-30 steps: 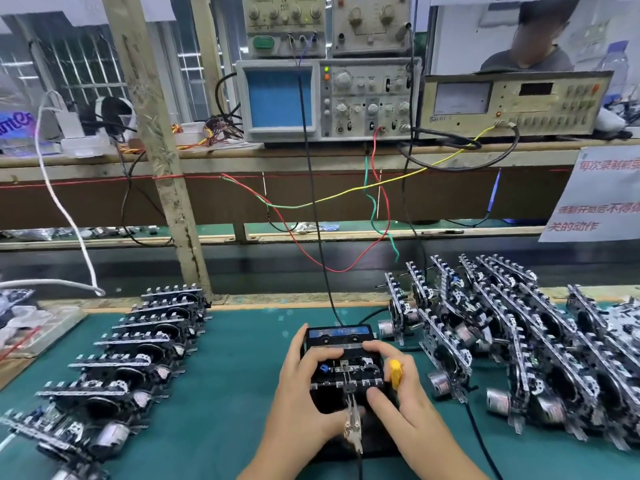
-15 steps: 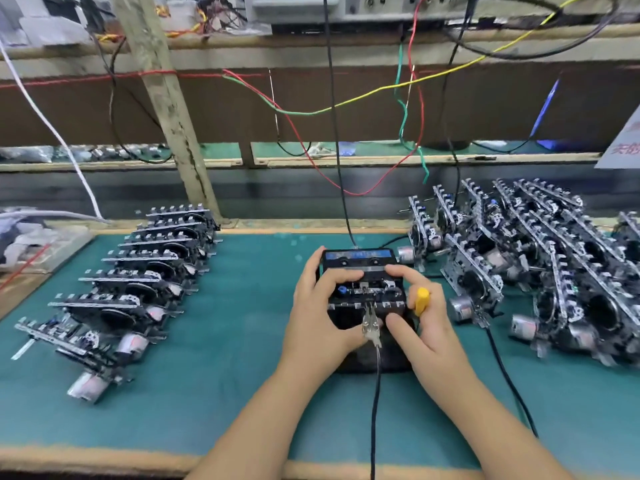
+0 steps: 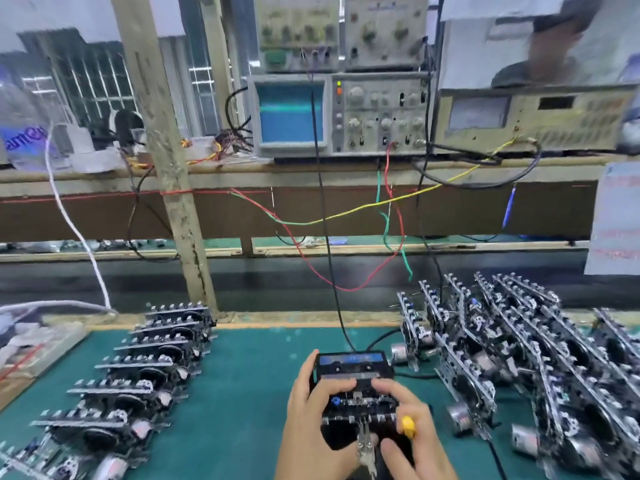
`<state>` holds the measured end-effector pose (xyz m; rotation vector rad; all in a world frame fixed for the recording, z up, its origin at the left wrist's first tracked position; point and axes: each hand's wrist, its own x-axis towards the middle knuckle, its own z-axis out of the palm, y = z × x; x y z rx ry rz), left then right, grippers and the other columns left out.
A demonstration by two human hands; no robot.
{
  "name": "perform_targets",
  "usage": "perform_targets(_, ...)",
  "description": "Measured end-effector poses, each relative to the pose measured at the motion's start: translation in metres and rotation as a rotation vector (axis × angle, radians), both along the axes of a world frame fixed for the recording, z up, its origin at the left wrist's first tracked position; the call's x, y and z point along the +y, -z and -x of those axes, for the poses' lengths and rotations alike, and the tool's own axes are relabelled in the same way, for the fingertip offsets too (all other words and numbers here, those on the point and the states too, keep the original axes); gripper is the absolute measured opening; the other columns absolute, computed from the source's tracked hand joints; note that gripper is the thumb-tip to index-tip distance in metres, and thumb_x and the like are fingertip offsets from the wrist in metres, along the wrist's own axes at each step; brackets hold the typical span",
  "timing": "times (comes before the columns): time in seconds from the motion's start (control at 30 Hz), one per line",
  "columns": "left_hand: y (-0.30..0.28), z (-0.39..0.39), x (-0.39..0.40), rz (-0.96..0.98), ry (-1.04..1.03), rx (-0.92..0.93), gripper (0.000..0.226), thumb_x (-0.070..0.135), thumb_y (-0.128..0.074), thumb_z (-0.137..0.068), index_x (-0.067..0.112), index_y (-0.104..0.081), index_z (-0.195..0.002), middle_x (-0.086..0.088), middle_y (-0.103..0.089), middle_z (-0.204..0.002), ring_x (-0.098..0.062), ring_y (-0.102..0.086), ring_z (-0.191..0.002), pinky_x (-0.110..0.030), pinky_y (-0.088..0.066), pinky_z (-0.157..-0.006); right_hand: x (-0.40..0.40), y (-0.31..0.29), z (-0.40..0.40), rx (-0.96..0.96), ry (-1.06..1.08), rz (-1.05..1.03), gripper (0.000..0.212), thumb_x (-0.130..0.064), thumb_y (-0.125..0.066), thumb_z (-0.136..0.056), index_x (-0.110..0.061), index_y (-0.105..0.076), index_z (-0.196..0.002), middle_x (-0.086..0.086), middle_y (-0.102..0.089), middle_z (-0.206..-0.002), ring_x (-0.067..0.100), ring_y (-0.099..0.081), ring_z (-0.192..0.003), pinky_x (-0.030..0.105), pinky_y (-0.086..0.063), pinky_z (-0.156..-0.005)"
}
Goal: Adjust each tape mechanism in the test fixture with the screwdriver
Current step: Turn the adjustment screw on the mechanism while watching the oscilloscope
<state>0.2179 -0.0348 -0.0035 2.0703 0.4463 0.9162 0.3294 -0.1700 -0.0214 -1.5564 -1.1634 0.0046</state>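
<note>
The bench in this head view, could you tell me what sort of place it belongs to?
Most likely an electronics assembly and test line: an oscilloscope on the shelf, rows of tape mechanisms on the green mat, and both hands on a wired test fixture.

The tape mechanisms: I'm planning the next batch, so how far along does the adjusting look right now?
Possibly done: a neat row of mechanisms lies left of the fixture, though nothing proves they are adjusted. In hand: both hands, left hand and right hand, grip the mechanism seated in the test fixture; the yellow-handled screwdriver sits in the right hand. Left: a large crowded pile on the right, apparently waiting.
</note>
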Motion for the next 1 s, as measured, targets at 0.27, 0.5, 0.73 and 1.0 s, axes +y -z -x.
perform_targets(0.27, -0.004, 0.0, -0.004, 0.026, -0.012, 0.037, 0.065, 0.05, -0.077, -0.057, 0.057, -0.056, -0.118, 0.045, -0.009, -0.154, 0.0, -0.037, -0.141, -0.034, -0.045, -0.106, -0.006, -0.018, 0.009, 0.077, -0.01, 0.075, 0.027, -0.041, -0.055, -0.082, -0.056, -0.042, -0.099, -0.024, -0.047, -0.146, 0.006, -0.042, -0.14, 0.034, -0.036, -0.108)
perform_targets(0.5, -0.007, 0.002, -0.001, 0.027, 0.005, 0.081, 0.065, 0.053, -0.081, -0.059, 0.059, -0.055, -0.117, 0.047, -0.008, -0.152, 0.006, -0.032, -0.142, -0.026, -0.039, -0.102, -0.014, -0.027, 0.006, 0.115, -0.068, 0.207, 0.043, -0.024, -0.055, -0.092, -0.063, -0.042, -0.106, -0.028, -0.039, -0.151, -0.005, -0.034, -0.142, 0.031, -0.03, -0.112)
perform_targets(0.73, -0.016, 0.004, -0.002, 0.055, 0.031, 0.104, 0.069, 0.027, -0.092, -0.066, 0.066, -0.053, -0.108, 0.042, -0.008, -0.154, 0.009, -0.033, -0.14, -0.013, -0.033, -0.104, -0.027, -0.047, 0.002, 0.236, -0.061, 0.292, 0.045, -0.043, -0.047, -0.094, -0.055, -0.045, -0.138, -0.034, -0.054, -0.12, 0.0, -0.048, -0.127, 0.033, -0.036, -0.109)
perform_targets(1.0, -0.016, 0.003, 0.002, 0.054, 0.038, 0.131, 0.071, 0.022, -0.093, -0.065, 0.063, -0.055, -0.107, 0.03, -0.015, -0.158, -0.002, -0.033, -0.144, -0.028, -0.034, -0.113, -0.024, -0.063, 0.009, 0.005, 0.181, 0.273, 0.03, -0.041, -0.039, -0.102, -0.031, -0.057, -0.124, -0.019, -0.053, -0.12, 0.011, -0.038, -0.123, 0.036, -0.029, -0.107)
